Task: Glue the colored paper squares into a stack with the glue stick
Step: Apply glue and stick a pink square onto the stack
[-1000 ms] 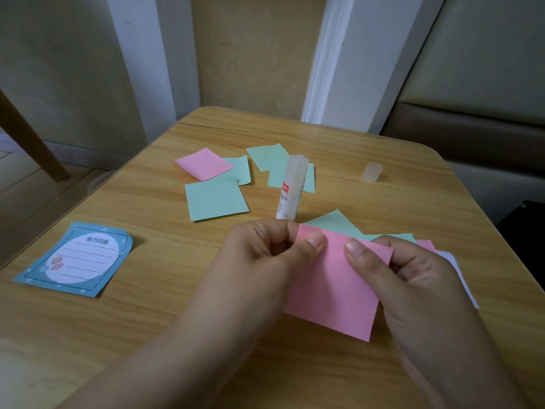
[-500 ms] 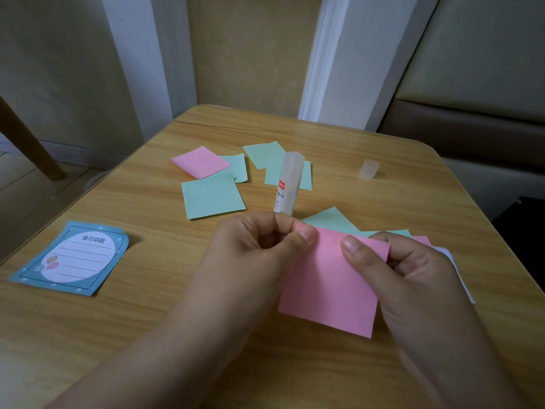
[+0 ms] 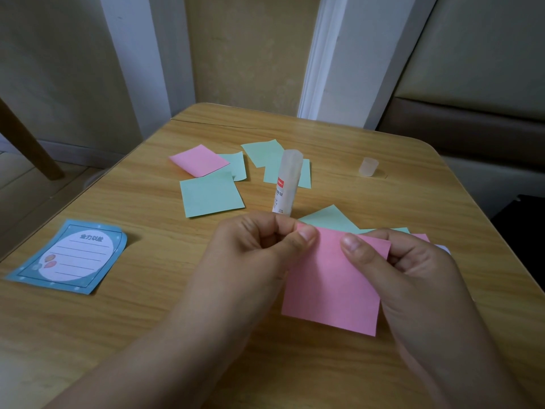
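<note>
Pink square in hand (image 3: 330,284): plain, unmarked pink paper, held above the table's near edge and tilted toward the camera.
Left hand (image 3: 253,246): fingers curled, thumb and forefinger pinching the square's upper left corner.
Right hand (image 3: 413,270): thumb lying across the square's top right edge, fingers curled behind it, gripping the paper.
Glue stick (image 3: 287,183): upright just beyond the left hand, uncapped, translucent white tube with a small red brand patch and dark print too small to read.
Cap (image 3: 368,166): translucent, standing alone well to the right of the stick.
Pile under the hands (image 3: 330,216): green and pink corners and a white edge show behind the held square; count cannot be told.
Loose squares beyond the stick: one pink (image 3: 199,160) and four green, the largest-looking one (image 3: 211,194) nearest; the others overlap.
Blue card (image 3: 70,256): on the left, white oval with ruled lines, a heading in Chinese characters not clearly readable, and small pink shapes.
Table (image 3: 132,305): light wood grain.
</note>
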Available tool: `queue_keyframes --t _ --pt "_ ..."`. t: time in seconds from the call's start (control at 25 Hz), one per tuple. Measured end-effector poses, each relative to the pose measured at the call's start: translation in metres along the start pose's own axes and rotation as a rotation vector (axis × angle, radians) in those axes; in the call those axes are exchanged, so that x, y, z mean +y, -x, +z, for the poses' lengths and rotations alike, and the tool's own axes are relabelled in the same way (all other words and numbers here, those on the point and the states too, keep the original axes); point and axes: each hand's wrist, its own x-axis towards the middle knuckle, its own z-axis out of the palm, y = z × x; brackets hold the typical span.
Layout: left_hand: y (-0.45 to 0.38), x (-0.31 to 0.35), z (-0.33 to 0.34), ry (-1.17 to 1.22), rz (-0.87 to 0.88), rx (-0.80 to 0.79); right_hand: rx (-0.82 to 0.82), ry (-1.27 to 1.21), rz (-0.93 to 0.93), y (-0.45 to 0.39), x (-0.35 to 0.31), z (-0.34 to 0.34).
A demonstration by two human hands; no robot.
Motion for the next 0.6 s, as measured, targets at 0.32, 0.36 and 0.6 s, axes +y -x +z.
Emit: queue_keyframes --t 0.32,0.36,0.6 --pt "0.002 0.0011 0.0005 0.001 -0.012 -0.004 0.007 0.02 0.013 -0.0002 0.0015 -0.0006" --pt "0.0018 0.0008 0.0005 -0.006 -0.013 -0.004 0.007 0.025 0.011 0.0001 0.001 -0.0004" --pt "0.0014 0.0002 0.0008 0.037 -0.044 -0.013 0.047 -0.044 -0.006 -0.0011 0.0007 0.0013"
